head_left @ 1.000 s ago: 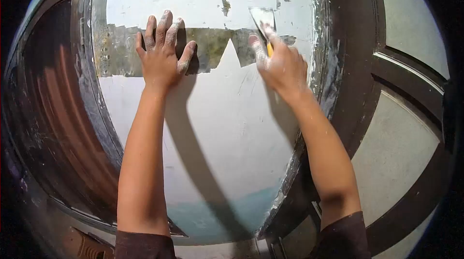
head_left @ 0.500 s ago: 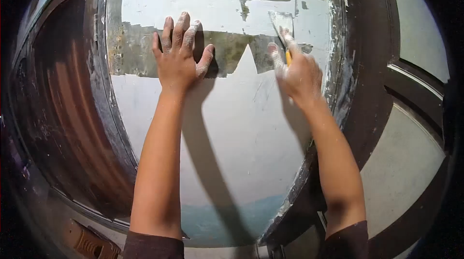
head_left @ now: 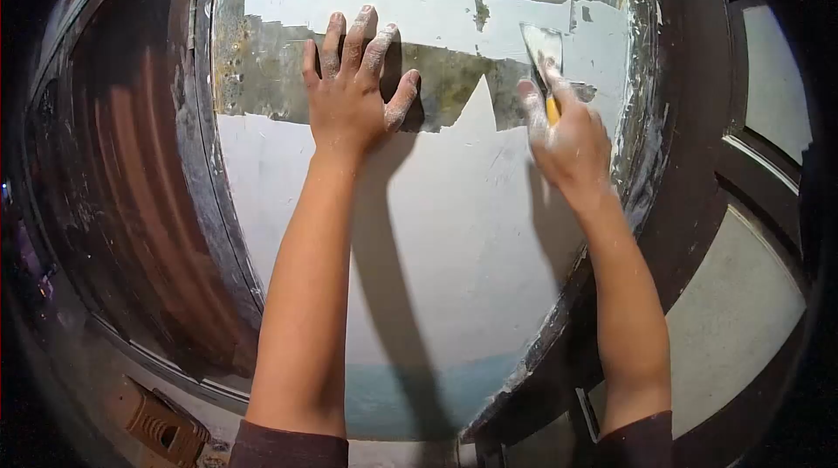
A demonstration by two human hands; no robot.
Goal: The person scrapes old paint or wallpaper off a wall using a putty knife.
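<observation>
White coating point(head_left: 436, 223), broken by a grey band point(head_left: 448, 66), fills the middle; at one o'clock the right hand point(head_left: 572, 138) grips a yellow-handled scraper point(head_left: 545, 40), and at eleven, well apart, the left hand point(head_left: 352, 110) lies spread wide, holding nothing visible. The scraper could gouge the coating if tilted too steeply, or slip if powder point(head_left: 534, 104) slicks that grip; no container is plain, and whether the brown slotted object point(head_left: 161, 423) towards eight o'clock holds anything, I cannot tell.

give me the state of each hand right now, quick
Left hand: open, spread against the panel, nothing seen in its grip.
Right hand: closed on a scraper with a yellow handle.
</observation>
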